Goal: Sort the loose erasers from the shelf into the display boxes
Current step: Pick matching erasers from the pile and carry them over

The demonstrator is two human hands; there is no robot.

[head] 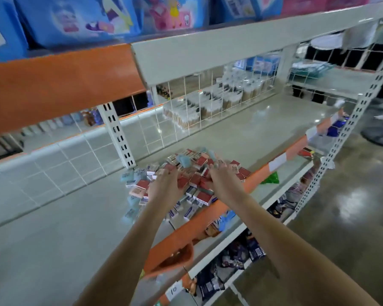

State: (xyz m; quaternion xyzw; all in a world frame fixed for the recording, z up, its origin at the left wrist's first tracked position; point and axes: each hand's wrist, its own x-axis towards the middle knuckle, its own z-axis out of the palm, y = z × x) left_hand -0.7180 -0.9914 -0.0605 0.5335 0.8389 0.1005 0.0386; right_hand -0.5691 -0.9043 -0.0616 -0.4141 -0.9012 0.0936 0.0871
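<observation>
Dozens of loose erasers lie in one heap on the shelf, close to its orange front edge. Most are small boxed blocks in red or white sleeves, with a few pale blue ones at the fringe.

Both hands are down on the pile, palms facing it. My left hand rests on the left side, fingers spread and fairly straight. My right hand sits on the right side, fingers reaching over the far erasers. Motion blur hides the fingertips, so I cannot tell whether either hand has closed round anything.

Handling, as I judge it: each piece is light and firm, and the sleeves look smooth, so they should slide easily on each other and on the slick shelf. Raking risks pushing some over the front edge. Better to pinch 1 across its short sides, or scoop a handful of matching colour from the top.

No display boxes are visible here, so sorting looks barely started.

Further out: a white wire grid backs the shelf, with clear packs of sticks behind it. Blue printed packages sit on the tier above, dark packets on the tier below. The polished floor is to the right.
</observation>
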